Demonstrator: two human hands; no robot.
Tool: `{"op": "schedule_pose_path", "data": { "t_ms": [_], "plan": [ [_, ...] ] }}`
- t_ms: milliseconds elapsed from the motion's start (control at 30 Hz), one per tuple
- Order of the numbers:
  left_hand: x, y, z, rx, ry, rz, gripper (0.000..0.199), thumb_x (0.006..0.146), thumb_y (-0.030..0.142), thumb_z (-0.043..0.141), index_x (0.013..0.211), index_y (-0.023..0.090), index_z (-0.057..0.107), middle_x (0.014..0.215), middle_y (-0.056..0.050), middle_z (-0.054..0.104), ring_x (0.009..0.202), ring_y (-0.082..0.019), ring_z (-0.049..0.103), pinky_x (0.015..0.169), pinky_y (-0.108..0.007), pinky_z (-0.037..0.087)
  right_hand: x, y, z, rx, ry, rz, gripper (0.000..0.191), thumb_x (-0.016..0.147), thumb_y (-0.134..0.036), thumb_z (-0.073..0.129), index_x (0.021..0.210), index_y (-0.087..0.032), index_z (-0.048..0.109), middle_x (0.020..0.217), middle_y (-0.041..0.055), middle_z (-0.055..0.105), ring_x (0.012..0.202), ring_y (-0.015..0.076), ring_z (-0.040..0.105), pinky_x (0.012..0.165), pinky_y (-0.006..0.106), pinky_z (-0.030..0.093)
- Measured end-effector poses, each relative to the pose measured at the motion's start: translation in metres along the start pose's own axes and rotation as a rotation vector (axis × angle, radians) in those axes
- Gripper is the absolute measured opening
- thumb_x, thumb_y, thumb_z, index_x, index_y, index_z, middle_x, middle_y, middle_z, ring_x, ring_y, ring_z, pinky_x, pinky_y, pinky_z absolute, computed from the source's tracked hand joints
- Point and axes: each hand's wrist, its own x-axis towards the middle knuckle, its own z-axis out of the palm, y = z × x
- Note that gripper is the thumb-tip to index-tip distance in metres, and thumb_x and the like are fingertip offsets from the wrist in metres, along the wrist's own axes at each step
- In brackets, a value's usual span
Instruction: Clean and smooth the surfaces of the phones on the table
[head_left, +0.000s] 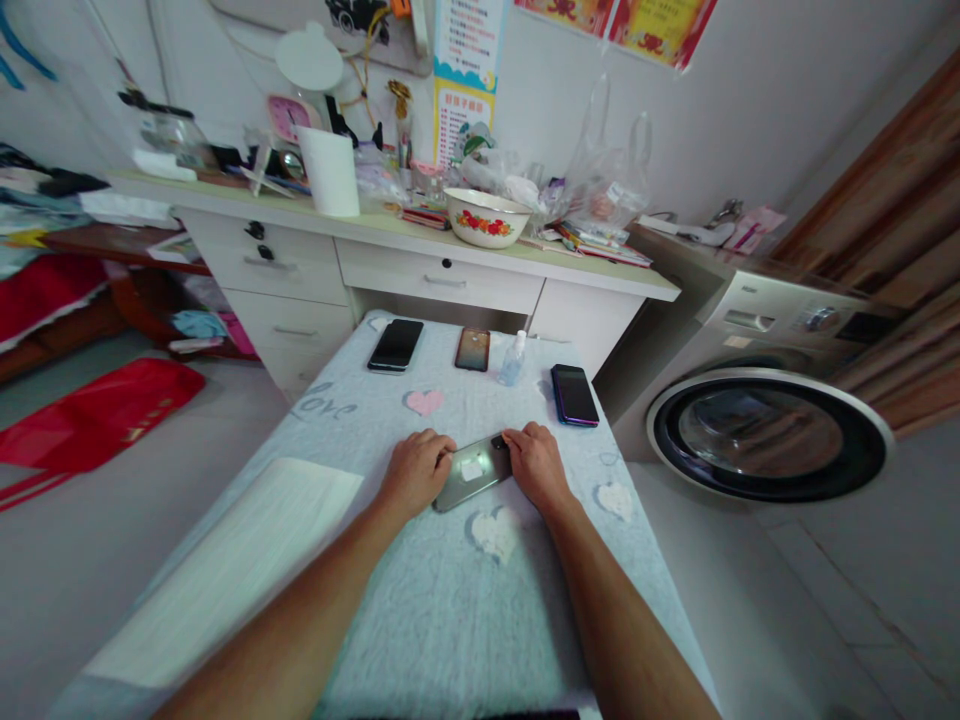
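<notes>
A grey-green phone [474, 472] lies face down between my hands, tilted on the cloth, with a small white patch on its back. My left hand [418, 470] pinches its left end. At the other end, beside the dark camera area, my right hand [535, 462] grips the phone with its fingers closed. Farther back are a black phone [397, 345] at the left, a brown phone [472, 349] in the middle, a clear spray bottle [513, 360] and a dark phone with a purple edge [574, 396] at the right.
The table [435, 610] has a pale blue cloth with heart prints. A white sheet [240, 570] lies at its left. Behind stands a cluttered desk [390, 230] with a flowered bowl [488, 218]. A washing machine [765, 390] with a round door is at the right.
</notes>
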Motion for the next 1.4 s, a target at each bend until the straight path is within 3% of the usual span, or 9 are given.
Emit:
{"op": "schedule_pose_path", "data": {
  "t_ms": [1400],
  "plan": [
    [0.0002, 0.0005, -0.0008, 0.005, -0.012, -0.001, 0.020, 0.084, 0.019, 0.048, 0.092, 0.020, 0.066, 0.091, -0.005, 0.064, 0.088, -0.019, 0.058, 0.081, -0.032, 0.042, 0.0009, -0.0004, -0.0007, 0.042, -0.023, -0.027, 0.029, 0.097, -0.024, 0.043, 0.104, -0.022, 0.071, 0.086, 0.0066, 0.059, 0.085, 0.0176, 0.050, 0.079, 0.026, 0.032]
  ]
}}
